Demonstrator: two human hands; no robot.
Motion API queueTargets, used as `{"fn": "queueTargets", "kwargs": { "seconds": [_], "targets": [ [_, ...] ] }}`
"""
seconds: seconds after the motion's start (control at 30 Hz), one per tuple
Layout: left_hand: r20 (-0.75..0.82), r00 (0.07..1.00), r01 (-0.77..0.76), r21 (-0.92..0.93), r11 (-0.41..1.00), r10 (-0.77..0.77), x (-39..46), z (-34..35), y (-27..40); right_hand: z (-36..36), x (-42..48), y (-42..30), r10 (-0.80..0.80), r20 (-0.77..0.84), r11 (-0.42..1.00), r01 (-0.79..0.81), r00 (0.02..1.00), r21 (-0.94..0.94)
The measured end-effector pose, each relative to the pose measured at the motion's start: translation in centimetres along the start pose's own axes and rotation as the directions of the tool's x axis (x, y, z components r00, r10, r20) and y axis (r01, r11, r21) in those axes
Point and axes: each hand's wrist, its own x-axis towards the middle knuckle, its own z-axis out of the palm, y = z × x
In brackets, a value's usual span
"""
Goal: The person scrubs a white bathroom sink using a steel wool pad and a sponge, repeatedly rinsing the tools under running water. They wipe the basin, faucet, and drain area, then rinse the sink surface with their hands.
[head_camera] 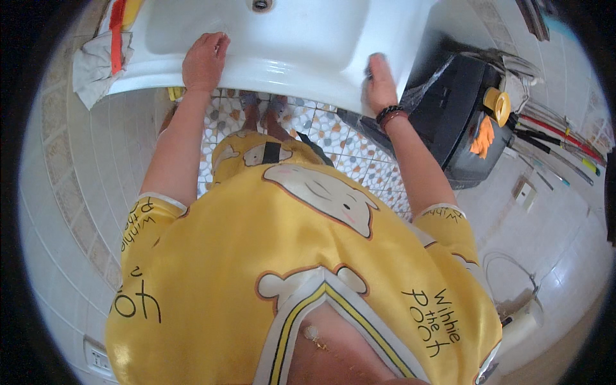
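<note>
A white sink (269,72) spans the top of the view, with its metal drain (261,5) at the upper edge. My left hand (204,60) is over the front rim at the left, its fingers curled inward; whether anything is inside them cannot be told. My right hand (381,84) is over the sink's right front corner with a small dark thing (370,70) at its fingers, blurred and partly hidden. Dark bracelets circle the right wrist. Left of my left hand, a grey cloth (96,62) hangs over the sink's edge, beside a red handle (116,48).
A large black bin-like container (474,96) stands right of the sink, bearing a yellow cup-like thing (498,106) and an orange cloth or glove (482,138). Several long poles (553,139) lean farther right. Pebble-patterned tile floor (332,130) shows below the sink.
</note>
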Motion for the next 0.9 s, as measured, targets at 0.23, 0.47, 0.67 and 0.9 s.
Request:
{"fn": "queueTargets", "kwargs": {
  "seconds": [0.23, 0.47, 0.67, 0.9],
  "targets": [
    [0.009, 1.0, 0.014, 0.005, 1.0, -0.014, 0.6, -0.3, 0.4, 3.6, 2.4, -3.5, -0.166, 0.033, 0.986, 0.166, 0.985, 0.012],
    [-0.017, 1.0, -0.013, -0.088, 0.996, 0.011, 0.0, -0.2, -0.3, -0.3, 1.1, -4.7, -0.207, 0.155, 0.955, 0.165, 0.966, 0.247],
    [-0.075, 0.995, 0.042, -0.3, 0.953, -0.068, 1.0, 1.4, -3.0, 3.8, 0.6, -8.9, -0.009, -0.09, 0.984, 0.025, 0.996, 0.175],
    [0.094, 0.94, 0.279, -0.764, 0.582, -0.328, 5.6, 1.3, 0.6, 2.9, 0.3, -11.7, 0.124, -0.144, 0.988, -0.109, 0.982, 0.105]
  ]
}}
